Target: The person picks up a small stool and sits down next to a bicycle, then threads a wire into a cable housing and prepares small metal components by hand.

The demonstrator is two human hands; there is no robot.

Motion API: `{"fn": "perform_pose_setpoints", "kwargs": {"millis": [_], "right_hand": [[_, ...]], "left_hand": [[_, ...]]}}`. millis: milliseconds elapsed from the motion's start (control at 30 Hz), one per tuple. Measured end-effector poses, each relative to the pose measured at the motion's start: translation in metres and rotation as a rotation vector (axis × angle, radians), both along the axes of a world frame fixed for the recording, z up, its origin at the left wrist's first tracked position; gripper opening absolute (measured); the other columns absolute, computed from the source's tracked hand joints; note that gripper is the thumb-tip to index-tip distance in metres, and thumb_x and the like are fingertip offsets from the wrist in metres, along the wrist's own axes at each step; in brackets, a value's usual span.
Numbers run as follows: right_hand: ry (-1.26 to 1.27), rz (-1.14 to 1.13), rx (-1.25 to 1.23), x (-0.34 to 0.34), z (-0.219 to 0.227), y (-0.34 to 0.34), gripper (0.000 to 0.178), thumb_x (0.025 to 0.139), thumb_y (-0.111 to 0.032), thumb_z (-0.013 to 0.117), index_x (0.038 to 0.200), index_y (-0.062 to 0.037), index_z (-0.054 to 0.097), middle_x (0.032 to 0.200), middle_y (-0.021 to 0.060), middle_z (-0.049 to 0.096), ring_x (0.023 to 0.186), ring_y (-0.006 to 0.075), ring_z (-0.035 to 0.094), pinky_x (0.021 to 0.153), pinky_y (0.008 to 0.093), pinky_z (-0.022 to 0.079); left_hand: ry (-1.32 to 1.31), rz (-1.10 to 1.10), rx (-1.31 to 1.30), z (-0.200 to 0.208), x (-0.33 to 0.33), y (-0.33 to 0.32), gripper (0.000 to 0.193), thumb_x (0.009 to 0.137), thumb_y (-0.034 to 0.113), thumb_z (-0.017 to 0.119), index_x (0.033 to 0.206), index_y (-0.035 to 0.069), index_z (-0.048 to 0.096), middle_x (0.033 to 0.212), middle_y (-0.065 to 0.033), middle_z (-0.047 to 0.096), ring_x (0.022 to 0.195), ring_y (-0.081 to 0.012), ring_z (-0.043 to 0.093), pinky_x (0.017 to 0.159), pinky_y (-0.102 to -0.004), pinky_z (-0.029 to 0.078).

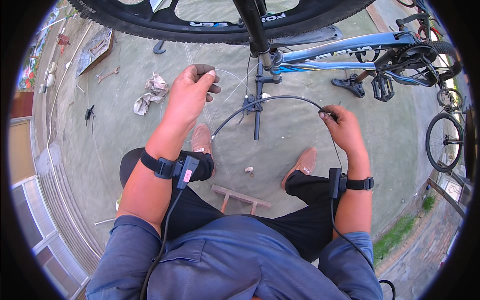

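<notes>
My left hand is raised ahead of me, thumb and forefinger pinched at the end of a thin silvery wire. That wire curves off to the right, toward the handlebar. My right hand pinches one end of a black cable housing. The housing arches across the handlebar, and its other end hangs free near my left shoe. A thin dark strand trails below my right hand. Beyond both hands stands a blue and black bicycle, its handlebar low near the ground and a wheel at the top.
A crumpled rag, a wrench and a metal tray lie on the green ground at left. A small wooden stool stands between my legs. Another bicycle's wheel is at the far right.
</notes>
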State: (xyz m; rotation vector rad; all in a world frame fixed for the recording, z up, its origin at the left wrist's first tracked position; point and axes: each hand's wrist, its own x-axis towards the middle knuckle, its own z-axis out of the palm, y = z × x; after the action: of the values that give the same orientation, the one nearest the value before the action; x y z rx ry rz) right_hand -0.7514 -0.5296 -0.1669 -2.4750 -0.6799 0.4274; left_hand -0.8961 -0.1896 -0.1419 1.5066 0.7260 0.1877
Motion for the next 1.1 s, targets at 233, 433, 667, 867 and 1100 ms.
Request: {"fn": "perform_pose_setpoints", "kwargs": {"millis": [233, 433, 667, 867, 1100], "right_hand": [[0.061, 0.0, -0.147, -0.002, 0.015, 0.01, 0.026, 0.092, -0.025, 0.064, 0.106, -0.0055, 0.073, 0.106, 0.0179, 0.07, 0.099, 0.0382, 0.066, 0.087, 0.0427, 0.051], [0.101, 0.025, -0.183, -0.003, 0.019, 0.011, 0.025, 0.089, -0.025, 0.067, 0.103, -0.0063, 0.075, 0.102, 0.0181, 0.071, 0.097, 0.0373, 0.066, 0.086, 0.0423, 0.052], [0.099, 0.139, -0.131, -0.005, 0.013, 0.007, 0.018, 0.083, -0.01, 0.076, 0.098, 0.0001, 0.073, 0.089, 0.0148, 0.07, 0.078, 0.0266, 0.066, 0.071, 0.0359, 0.052], [0.088, 0.167, -0.128, -0.005, 0.008, 0.003, 0.017, 0.082, -0.01, 0.076, 0.096, 0.0, 0.073, 0.09, 0.0151, 0.07, 0.079, 0.0284, 0.066, 0.072, 0.0365, 0.052], [0.096, 0.179, -0.152, -0.004, 0.01, 0.005, 0.016, 0.081, -0.009, 0.076, 0.095, -0.0006, 0.073, 0.087, 0.0149, 0.069, 0.077, 0.0287, 0.066, 0.069, 0.0373, 0.051]], "left_hand": [[-0.005, -0.025, 0.03, -0.002, -0.001, 0.002, 0.027, 0.099, 0.019, 0.059, 0.117, -0.001, 0.06, 0.1, -0.0081, 0.067, 0.083, -0.0146, 0.066, 0.068, -0.0267, 0.048], [-0.013, -0.027, 0.034, -0.003, -0.001, 0.003, 0.027, 0.099, 0.02, 0.059, 0.116, -0.001, 0.061, 0.1, -0.008, 0.067, 0.082, -0.0145, 0.066, 0.067, -0.0265, 0.049], [-0.013, -0.02, 0.037, -0.001, -0.001, 0.002, 0.027, 0.099, 0.02, 0.059, 0.116, -0.001, 0.061, 0.099, -0.0082, 0.067, 0.082, -0.0148, 0.066, 0.067, -0.0266, 0.049], [-0.018, -0.021, 0.043, 0.0, 0.0, 0.002, 0.028, 0.099, 0.02, 0.059, 0.116, -0.002, 0.06, 0.099, -0.0087, 0.067, 0.082, -0.0151, 0.066, 0.068, -0.0268, 0.049], [-0.017, -0.016, 0.04, 0.0, -0.001, 0.002, 0.028, 0.099, 0.019, 0.059, 0.117, -0.002, 0.06, 0.099, -0.0091, 0.067, 0.082, -0.0153, 0.066, 0.068, -0.027, 0.049]]}}
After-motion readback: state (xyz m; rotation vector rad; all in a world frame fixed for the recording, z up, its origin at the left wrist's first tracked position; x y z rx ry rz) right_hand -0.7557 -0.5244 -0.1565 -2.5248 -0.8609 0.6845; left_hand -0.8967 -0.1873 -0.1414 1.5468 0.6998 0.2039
